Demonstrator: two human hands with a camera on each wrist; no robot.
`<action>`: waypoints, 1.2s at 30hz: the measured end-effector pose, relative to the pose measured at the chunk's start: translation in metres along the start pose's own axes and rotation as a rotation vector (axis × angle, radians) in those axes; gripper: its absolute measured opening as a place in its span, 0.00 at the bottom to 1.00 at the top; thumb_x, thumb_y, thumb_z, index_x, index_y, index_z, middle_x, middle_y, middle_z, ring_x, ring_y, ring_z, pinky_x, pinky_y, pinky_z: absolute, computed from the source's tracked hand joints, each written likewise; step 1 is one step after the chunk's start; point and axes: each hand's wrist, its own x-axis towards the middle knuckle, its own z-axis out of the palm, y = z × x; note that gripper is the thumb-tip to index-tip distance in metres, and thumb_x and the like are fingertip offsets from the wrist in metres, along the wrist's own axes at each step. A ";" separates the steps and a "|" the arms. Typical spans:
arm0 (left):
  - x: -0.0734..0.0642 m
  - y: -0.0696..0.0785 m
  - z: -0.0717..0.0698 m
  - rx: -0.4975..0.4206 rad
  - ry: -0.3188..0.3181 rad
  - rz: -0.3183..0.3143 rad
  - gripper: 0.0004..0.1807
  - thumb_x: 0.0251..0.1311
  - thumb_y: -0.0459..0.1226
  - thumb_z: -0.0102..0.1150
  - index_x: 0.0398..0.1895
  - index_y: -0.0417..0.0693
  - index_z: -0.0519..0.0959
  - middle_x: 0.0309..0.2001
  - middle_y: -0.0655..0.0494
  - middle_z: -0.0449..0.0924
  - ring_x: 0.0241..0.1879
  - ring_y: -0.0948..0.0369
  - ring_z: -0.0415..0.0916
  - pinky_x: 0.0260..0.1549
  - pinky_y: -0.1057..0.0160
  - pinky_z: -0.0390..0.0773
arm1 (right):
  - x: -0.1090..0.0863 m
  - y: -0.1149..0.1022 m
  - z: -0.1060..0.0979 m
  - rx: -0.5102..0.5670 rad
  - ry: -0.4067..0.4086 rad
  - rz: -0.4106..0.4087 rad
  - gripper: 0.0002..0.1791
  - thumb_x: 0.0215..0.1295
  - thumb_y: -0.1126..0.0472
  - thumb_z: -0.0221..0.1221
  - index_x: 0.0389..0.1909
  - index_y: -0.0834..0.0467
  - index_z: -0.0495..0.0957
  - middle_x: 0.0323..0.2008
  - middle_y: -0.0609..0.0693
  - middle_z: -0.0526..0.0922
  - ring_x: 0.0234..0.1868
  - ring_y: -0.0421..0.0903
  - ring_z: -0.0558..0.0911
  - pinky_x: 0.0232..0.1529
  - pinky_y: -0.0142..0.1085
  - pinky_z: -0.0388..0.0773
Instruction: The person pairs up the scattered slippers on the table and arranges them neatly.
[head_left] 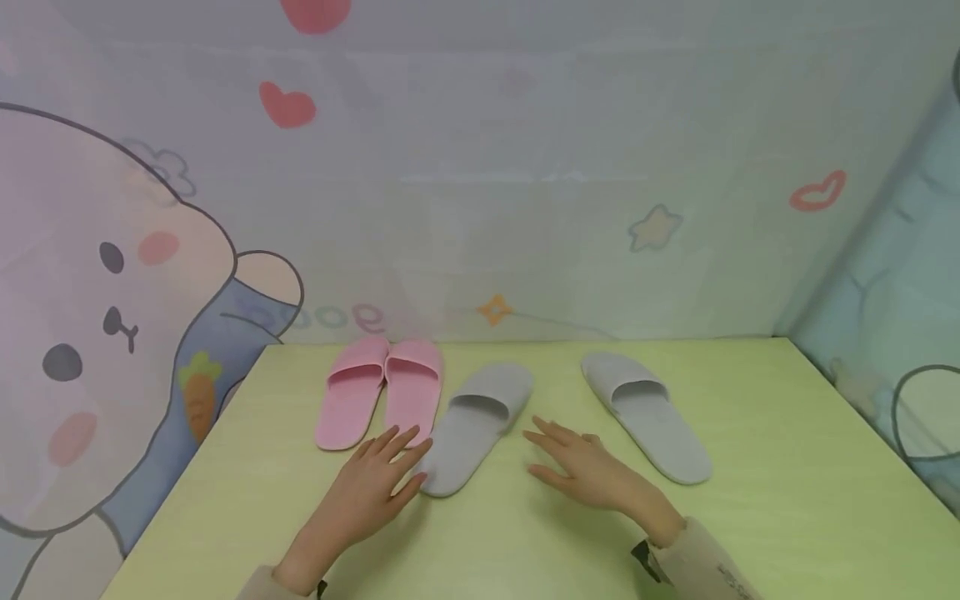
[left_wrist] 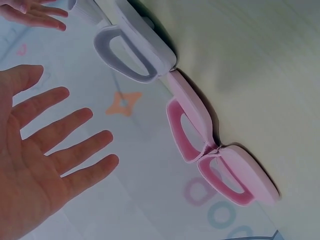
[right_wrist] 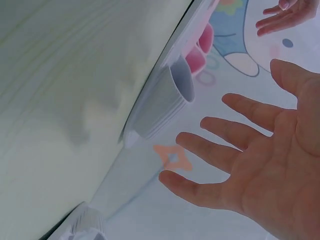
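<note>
Two pink slippers (head_left: 350, 408) lie side by side at the back left of the table, toes toward the wall. Just right of them a grey slipper (head_left: 468, 433) lies slanted, its toe pointing to the back right. Farther right, a second grey slipper (head_left: 660, 425) slants the other way, toe to the back left. My left hand (head_left: 375, 487) hovers with spread fingers near the heel of the first grey slipper, holding nothing. Between the two grey slippers hangs my right hand (head_left: 588, 471), fingers spread and holding nothing. Both palms show bare in the wrist views.
The yellow-green table (head_left: 795, 475) ends at the back against a pale cloth wall (head_left: 525, 208) with printed hearts and stars. A large cartoon animal (head_left: 90, 275) is printed on the cloth at left. Another cloth panel (head_left: 892, 275) closes off the right side.
</note>
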 end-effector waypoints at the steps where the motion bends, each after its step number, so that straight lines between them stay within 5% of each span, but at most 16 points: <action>1: 0.000 0.000 0.000 0.005 0.012 0.010 0.20 0.54 0.44 0.57 0.52 0.52 0.75 0.55 0.49 0.74 0.56 0.47 0.69 0.51 0.48 0.69 | -0.001 0.001 -0.001 -0.002 0.006 0.001 0.29 0.65 0.44 0.44 0.63 0.56 0.62 0.66 0.57 0.58 0.64 0.57 0.62 0.55 0.60 0.59; 12: -0.004 0.001 0.004 0.063 0.122 0.146 0.21 0.50 0.42 0.61 0.50 0.52 0.76 0.51 0.52 0.76 0.51 0.51 0.73 0.47 0.52 0.73 | -0.027 0.017 -0.005 -0.039 0.050 0.007 0.26 0.64 0.47 0.47 0.59 0.56 0.66 0.64 0.58 0.62 0.63 0.61 0.63 0.52 0.64 0.59; 28: -0.014 0.009 0.002 0.074 0.088 0.090 0.20 0.49 0.41 0.61 0.48 0.53 0.77 0.52 0.53 0.76 0.51 0.51 0.73 0.47 0.54 0.73 | -0.061 0.031 -0.017 -0.153 0.176 0.066 0.22 0.61 0.50 0.53 0.53 0.56 0.73 0.60 0.59 0.68 0.58 0.60 0.70 0.46 0.57 0.67; 36: -0.015 0.011 0.009 0.066 0.019 0.077 0.19 0.51 0.42 0.59 0.49 0.52 0.77 0.51 0.52 0.76 0.51 0.51 0.72 0.46 0.53 0.72 | -0.072 0.049 -0.021 -0.171 0.190 0.110 0.22 0.61 0.51 0.53 0.53 0.56 0.73 0.60 0.59 0.68 0.58 0.61 0.70 0.44 0.57 0.67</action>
